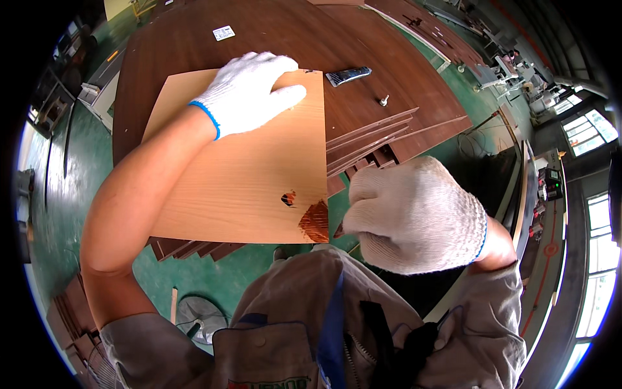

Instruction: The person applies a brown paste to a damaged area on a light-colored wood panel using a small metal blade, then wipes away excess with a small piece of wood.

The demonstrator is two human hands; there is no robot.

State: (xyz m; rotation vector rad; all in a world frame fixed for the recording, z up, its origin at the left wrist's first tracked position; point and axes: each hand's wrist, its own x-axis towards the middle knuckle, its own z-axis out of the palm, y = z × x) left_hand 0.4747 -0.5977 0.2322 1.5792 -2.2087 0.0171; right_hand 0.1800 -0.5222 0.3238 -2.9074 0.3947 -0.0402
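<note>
A light wood-grain board point(240, 175) lies on a stack of dark brown panels point(175, 48). My left hand point(253, 94), in a white knit glove with a blue cuff, rests on the board's far part, thumb and fingers apart. Streaky reddish-brown colour point(315, 222) covers the near right corner, and a small dark brown smudge point(289, 198) sits close by. Just right of that corner, my gloved right hand point(408, 214) is closed in a fist. A small dark tip pokes out of it toward the board's edge; the fist hides the rest.
A dark flattened tube point(349, 76) and a small metal fitting point(384, 100) lie on the brown panels right of the board. Farther back is a white label point(223, 33). A round fan point(202, 318) stands on the green floor at lower left. Machinery point(551, 185) lines the right side.
</note>
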